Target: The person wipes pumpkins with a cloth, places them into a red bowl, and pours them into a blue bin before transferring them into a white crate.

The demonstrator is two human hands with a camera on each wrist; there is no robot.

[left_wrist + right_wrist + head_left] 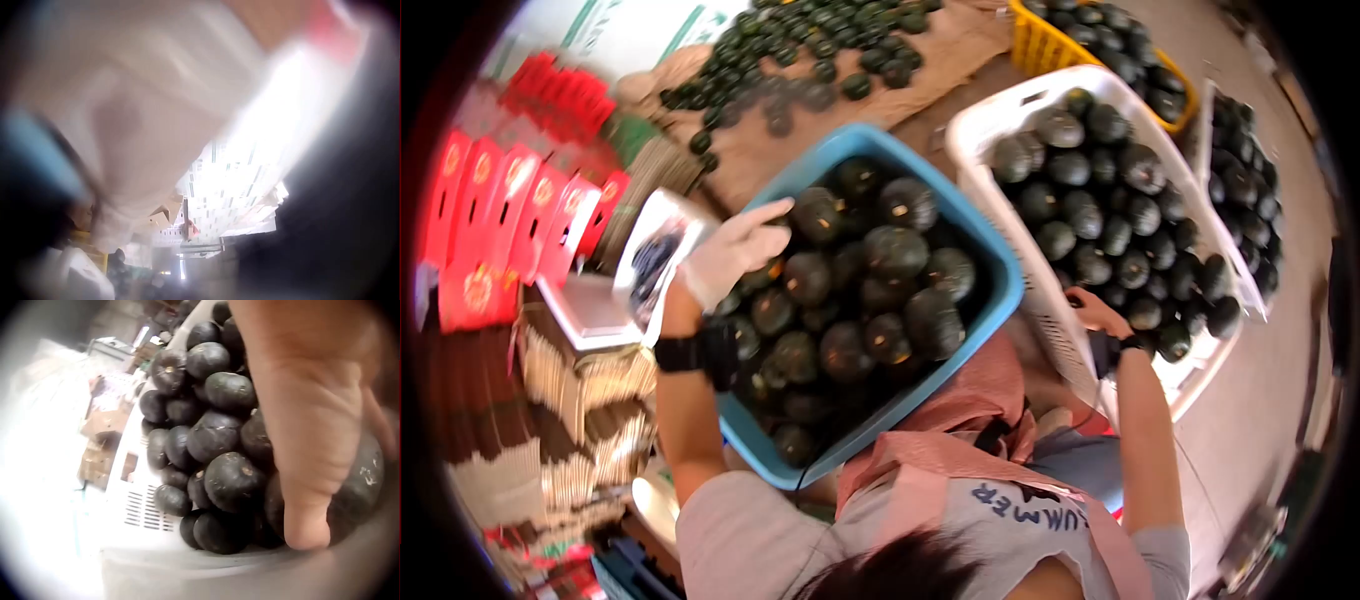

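Note:
The gloved left hand (735, 250) is at the left rim of a blue basin (1003, 262) filled with dark green squashes (895, 252); its fingers are extended and no squash shows in them. In the left wrist view the glove (144, 119) is large and blurred. Inside the near left edge of a white crate (1040, 330), the bare right hand (1100, 318) is low among squashes (1142, 168). The right wrist view shows that hand (319, 425) with its thumb against a squash (359, 481), fingers partly hidden behind it.
Small squashes (820, 45) lie on brown sheeting (960, 50) at the top. A yellow crate (1030, 40) and another crate of squashes (1245, 190) stand beyond the white one. Red boxes (530, 215), a white tray (595, 310) and stacked cardboard (615, 390) are on the left.

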